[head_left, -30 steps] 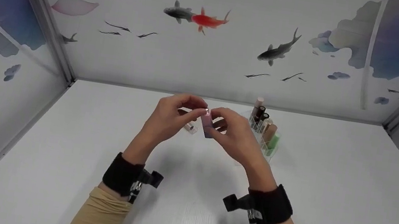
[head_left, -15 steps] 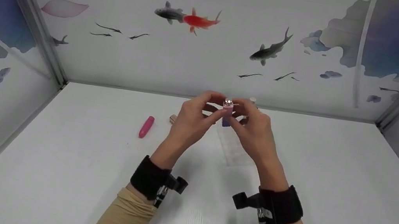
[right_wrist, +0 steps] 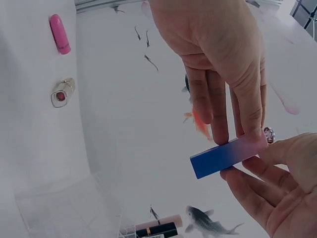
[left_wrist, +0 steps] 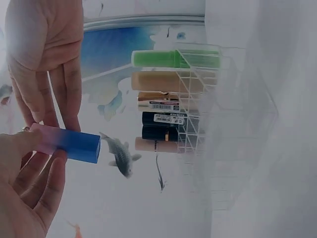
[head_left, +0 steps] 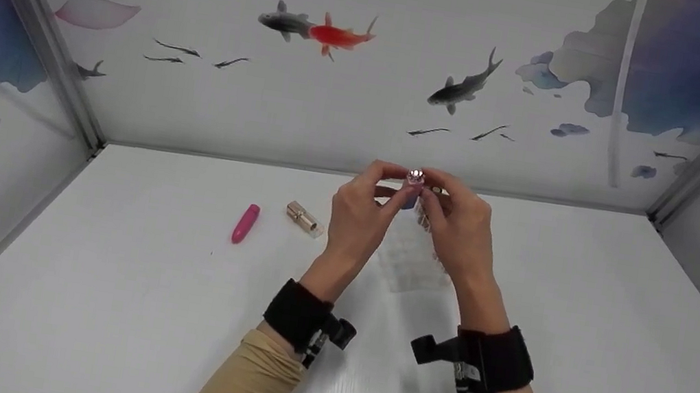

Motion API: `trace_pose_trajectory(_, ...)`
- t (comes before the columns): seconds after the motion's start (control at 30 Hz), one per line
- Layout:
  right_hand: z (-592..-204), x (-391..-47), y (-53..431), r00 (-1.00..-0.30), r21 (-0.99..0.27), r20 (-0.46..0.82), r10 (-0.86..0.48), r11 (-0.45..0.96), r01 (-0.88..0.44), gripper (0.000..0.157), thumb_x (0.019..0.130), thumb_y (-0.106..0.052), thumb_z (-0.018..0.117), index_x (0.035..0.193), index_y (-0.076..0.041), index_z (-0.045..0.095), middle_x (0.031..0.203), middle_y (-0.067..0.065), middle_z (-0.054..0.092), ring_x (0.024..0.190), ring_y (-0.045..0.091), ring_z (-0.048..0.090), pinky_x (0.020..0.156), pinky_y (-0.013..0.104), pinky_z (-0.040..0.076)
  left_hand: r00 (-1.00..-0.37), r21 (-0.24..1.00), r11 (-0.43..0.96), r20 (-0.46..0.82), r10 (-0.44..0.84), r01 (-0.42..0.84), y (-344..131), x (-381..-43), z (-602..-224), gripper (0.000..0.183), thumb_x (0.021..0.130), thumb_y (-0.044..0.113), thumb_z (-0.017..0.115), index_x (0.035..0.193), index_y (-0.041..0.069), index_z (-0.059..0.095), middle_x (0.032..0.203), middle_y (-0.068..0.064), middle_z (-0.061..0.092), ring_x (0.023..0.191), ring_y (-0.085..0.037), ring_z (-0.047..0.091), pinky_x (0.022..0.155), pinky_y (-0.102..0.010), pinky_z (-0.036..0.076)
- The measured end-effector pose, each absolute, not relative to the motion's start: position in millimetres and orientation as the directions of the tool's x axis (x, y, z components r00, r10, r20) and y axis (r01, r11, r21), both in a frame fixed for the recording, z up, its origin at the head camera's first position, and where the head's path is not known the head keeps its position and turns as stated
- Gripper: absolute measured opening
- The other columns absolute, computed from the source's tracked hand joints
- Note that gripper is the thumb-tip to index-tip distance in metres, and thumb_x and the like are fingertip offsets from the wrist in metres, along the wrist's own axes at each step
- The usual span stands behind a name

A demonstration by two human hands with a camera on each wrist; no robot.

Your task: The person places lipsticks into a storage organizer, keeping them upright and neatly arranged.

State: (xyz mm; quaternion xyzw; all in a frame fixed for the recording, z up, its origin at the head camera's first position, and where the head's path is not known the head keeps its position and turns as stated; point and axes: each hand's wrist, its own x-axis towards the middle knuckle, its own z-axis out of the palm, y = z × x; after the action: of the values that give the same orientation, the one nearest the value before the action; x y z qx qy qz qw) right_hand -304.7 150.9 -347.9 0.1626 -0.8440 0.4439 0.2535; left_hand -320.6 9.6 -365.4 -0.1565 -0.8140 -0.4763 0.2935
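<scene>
Both hands hold a lipstick (head_left: 412, 190) at the back of the table. It is a square tube fading from pink to blue, with a sparkling silver top. The left hand (head_left: 361, 215) pinches it from the left with thumb and fingers. From the right, the right hand (head_left: 466, 231) pinches it too. In the right wrist view the blue end of the lipstick (right_wrist: 215, 159) sticks out past the fingers, its jewelled top (right_wrist: 269, 135) at the other end. Behind the right hand stands a clear organizer (left_wrist: 218, 193), mostly hidden in the head view, with several cosmetic tubes in it.
Left of the hands, a bright pink tube (head_left: 245, 224) and a gold lipstick with a clear cap (head_left: 304, 218) lie on the white table (head_left: 119, 301). A green tube (left_wrist: 156, 58) stands in the organizer. A printed wall panel (head_left: 346, 127) borders the table's back edge.
Both hands have moved right with the lipstick, the left hand further. Its silver top now faces the head camera more. The pink tube and gold lipstick are now uncovered. The view has turned slightly right.
</scene>
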Motion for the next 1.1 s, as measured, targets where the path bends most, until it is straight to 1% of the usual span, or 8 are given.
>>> trace_pose_trajectory(0.17, -355.3, -310.1, 151.0, -0.835, -0.65, 0.545, -0.073, 0.592, -0.476, 0.028, 0.1, -0.004, 0.057, 0.127, -0.006, 0.066, 0.118, 0.013, 0.073, 0.098, 0.026, 0.073, 0.087, 0.041, 0.06, -0.789, 0.702, 0.49, 0.613, -0.046, 0.517, 11.0, -329.2, -378.2, 0.023, 0.094, 0.024, 0.07, 0.115, 0.013, 0.068, 0.113, -0.002, 0.074, 0.092, -0.012, 0.076, 0.073, -0.018, 0.059)
trace_pose_trajectory(0.3, -361.2, -314.0, 150.9, -0.85, -0.642, 0.52, -0.088, 0.616, -0.457, 0.032, 0.101, -0.003, 0.055, 0.131, -0.007, 0.064, 0.117, 0.013, 0.073, 0.087, 0.026, 0.069, 0.082, 0.04, 0.058, -0.795, 0.713, 0.473, 0.605, -0.042, 0.518, 12.1, -334.3, -385.6, 0.023, 0.094, 0.02, 0.069, 0.116, 0.013, 0.07, 0.112, -0.002, 0.075, 0.095, -0.013, 0.075, 0.076, -0.017, 0.059)
trace_pose_trajectory(0.37, -363.4, -316.1, 151.6, -0.854, -0.642, 0.513, -0.085, 0.623, -0.447, 0.034, 0.101, -0.004, 0.055, 0.134, -0.006, 0.062, 0.119, 0.013, 0.073, 0.087, 0.027, 0.069, 0.081, 0.04, 0.058, -0.802, 0.719, 0.46, 0.597, -0.024, 0.521, 13.3, -336.6, -388.2, 0.025, 0.095, 0.017, 0.069, 0.119, 0.013, 0.07, 0.114, -0.003, 0.074, 0.098, -0.013, 0.075, 0.077, -0.015, 0.059)
trace_pose_trajectory(0.5, -367.4, -320.3, 153.9, -0.861, -0.645, 0.502, -0.077, 0.63, -0.432, 0.038, 0.101, -0.005, 0.054, 0.139, -0.004, 0.057, 0.127, 0.014, 0.07, 0.099, 0.026, 0.071, 0.087, 0.042, 0.059, -0.821, 0.731, 0.44, 0.57, 0.025, 0.521, 15.9, -340.3, -393.0, 0.033, 0.095, 0.011, 0.067, 0.128, 0.013, 0.068, 0.123, -0.005, 0.072, 0.104, -0.014, 0.074, 0.077, -0.013, 0.057)
trace_pose_trajectory(0.63, -372.6, -326.0, 156.0, -0.864, -0.644, 0.498, -0.078, 0.634, -0.428, 0.039, 0.102, -0.004, 0.054, 0.141, -0.003, 0.054, 0.132, 0.016, 0.066, 0.113, 0.028, 0.069, 0.094, 0.044, 0.058, -0.837, 0.73, 0.451, 0.541, 0.076, 0.513, 17.5, -344.1, -397.6, 0.039, 0.096, 0.01, 0.065, 0.135, 0.012, 0.062, 0.131, -0.006, 0.068, 0.11, -0.016, 0.072, 0.078, -0.013, 0.058)
trace_pose_trajectory(0.87, -377.7, -337.0, 157.4, -0.861, -0.616, 0.499, -0.104, 0.656, -0.436, 0.039, 0.101, -0.001, 0.051, 0.141, -0.001, 0.054, 0.133, 0.019, 0.06, 0.118, 0.031, 0.063, 0.097, 0.045, 0.055, -0.851, 0.712, 0.477, 0.492, 0.184, 0.515, 17.1, -353.3, -404.4, 0.05, 0.098, -0.003, 0.057, 0.146, 0.009, 0.049, 0.145, -0.01, 0.056, 0.124, -0.019, 0.064, 0.092, -0.02, 0.057)
trace_pose_trajectory(0.97, -378.3, -340.6, 157.0, -0.856, -0.592, 0.498, -0.139, 0.667, -0.453, 0.039, 0.102, -0.001, 0.05, 0.141, 0.002, 0.053, 0.135, 0.021, 0.059, 0.122, 0.032, 0.061, 0.102, 0.047, 0.052, -0.858, 0.714, 0.484, 0.473, 0.2, 0.506, 16.8, -357.0, -407.0, 0.054, 0.098, -0.005, 0.055, 0.149, 0.009, 0.045, 0.149, -0.01, 0.052, 0.128, -0.02, 0.061, 0.097, -0.023, 0.055)
trace_pose_trajectory(1.1, -379.8, -343.8, 157.2, -0.844, -0.54, 0.504, -0.182, 0.696, -0.473, 0.038, 0.103, -0.001, 0.048, 0.14, 0.004, 0.052, 0.135, 0.022, 0.059, 0.122, 0.033, 0.061, 0.106, 0.047, 0.051, -0.862, 0.707, 0.498, 0.459, 0.216, 0.502, 16.9, -361.3, -410.4, 0.056, 0.098, -0.007, 0.054, 0.151, 0.008, 0.043, 0.15, -0.01, 0.049, 0.13, -0.02, 0.059, 0.1, -0.025, 0.054)
